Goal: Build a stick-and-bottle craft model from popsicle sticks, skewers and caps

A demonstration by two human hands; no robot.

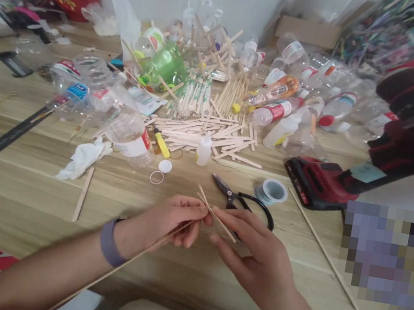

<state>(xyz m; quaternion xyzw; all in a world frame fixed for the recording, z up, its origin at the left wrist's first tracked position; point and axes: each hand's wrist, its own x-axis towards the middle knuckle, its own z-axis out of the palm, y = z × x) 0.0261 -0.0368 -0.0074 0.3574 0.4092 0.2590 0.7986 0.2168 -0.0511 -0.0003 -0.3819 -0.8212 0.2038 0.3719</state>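
A short flat wooden craft stick (226, 232) slants between my hands, crossing the upper end of a long thin wooden stick (114, 270). My left hand (180, 219) is closed, pinching the sticks where they meet. The long stick runs down along my left forearm and out of view at the bottom. My right hand (255, 247) has its fingers stretched out, with the index fingertip against the craft stick and the thumb apart below it. Just beyond my right hand lie black-handled scissors (232, 197), partly hidden by it.
A craft stick pile (194, 134), a small glue bottle (203, 150) and a yellow-handled tool (161, 144) lie ahead. Plastic bottles (131, 134) crowd both sides. At right are a tape roll (271, 191), a thin stick (324, 248) and a red-black power tool (317, 181).
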